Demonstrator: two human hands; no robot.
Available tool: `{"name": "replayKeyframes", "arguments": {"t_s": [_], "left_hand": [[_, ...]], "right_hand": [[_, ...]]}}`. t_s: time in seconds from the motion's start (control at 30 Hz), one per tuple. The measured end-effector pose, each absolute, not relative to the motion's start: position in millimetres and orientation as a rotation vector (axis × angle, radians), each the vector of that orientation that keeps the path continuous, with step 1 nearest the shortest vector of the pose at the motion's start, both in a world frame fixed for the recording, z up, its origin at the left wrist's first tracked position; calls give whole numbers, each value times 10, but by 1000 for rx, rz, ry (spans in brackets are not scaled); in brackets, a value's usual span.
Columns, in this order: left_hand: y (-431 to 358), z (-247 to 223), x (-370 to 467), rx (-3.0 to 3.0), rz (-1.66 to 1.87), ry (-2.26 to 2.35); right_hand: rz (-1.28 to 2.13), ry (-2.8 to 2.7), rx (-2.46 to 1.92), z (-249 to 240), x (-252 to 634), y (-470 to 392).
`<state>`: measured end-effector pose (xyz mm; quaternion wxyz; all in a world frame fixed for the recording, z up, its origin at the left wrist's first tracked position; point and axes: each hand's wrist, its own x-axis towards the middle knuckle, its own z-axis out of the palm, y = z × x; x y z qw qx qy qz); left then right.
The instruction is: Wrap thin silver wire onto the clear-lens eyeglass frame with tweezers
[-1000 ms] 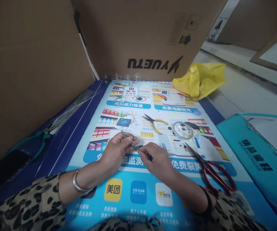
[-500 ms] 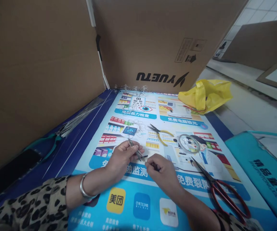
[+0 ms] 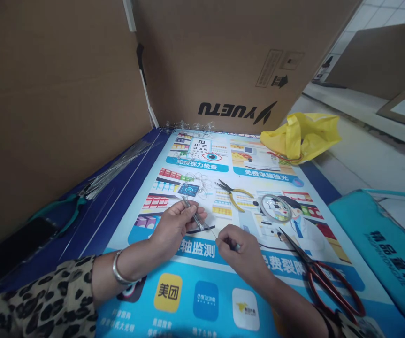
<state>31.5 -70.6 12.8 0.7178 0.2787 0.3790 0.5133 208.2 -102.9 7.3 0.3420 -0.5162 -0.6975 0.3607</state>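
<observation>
My left hand (image 3: 174, 224) is closed around a slim silvery metal tool (image 3: 195, 217), which looks like tweezers and slants across the fingers. From its lower end a thin wire (image 3: 213, 232) runs to my right hand (image 3: 239, 246), whose thumb and finger are pinched at the wire's other side. The fingertips hide where the wire ends. Just beyond my hands lie yellow-handled pliers (image 3: 237, 191), jaws parted. A tangle of bent wire pieces (image 3: 202, 184) rests behind my left hand. Right of my right hand are red-handled scissors (image 3: 324, 277) and a clear round dish (image 3: 275, 209).
Cardboard walls (image 3: 216, 61) stand at the back and left. A bundle of straight wires (image 3: 112, 173) lies left beside green-handled pliers (image 3: 68, 211). A yellow bag (image 3: 301, 136) sits back right, a teal box (image 3: 381, 253) at the right. More bent wire pieces (image 3: 191, 126) line the back.
My right hand has moved slightly away from my left, so more of the thin wire shows between them. The left hand has shifted a little leftward with the tool.
</observation>
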Motion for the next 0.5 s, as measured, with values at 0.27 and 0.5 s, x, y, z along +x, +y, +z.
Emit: {"name": "replayKeyframes", "arguments": {"t_s": [0.27,0.5], "left_hand": [[-780,165,348,644,1082,836],[-746,161,339,646,1107,883]], "right_hand": [[910,-1837,-1311,78,2029,-1028],[850,-1852,-1336,88,2049,-1033]]}}
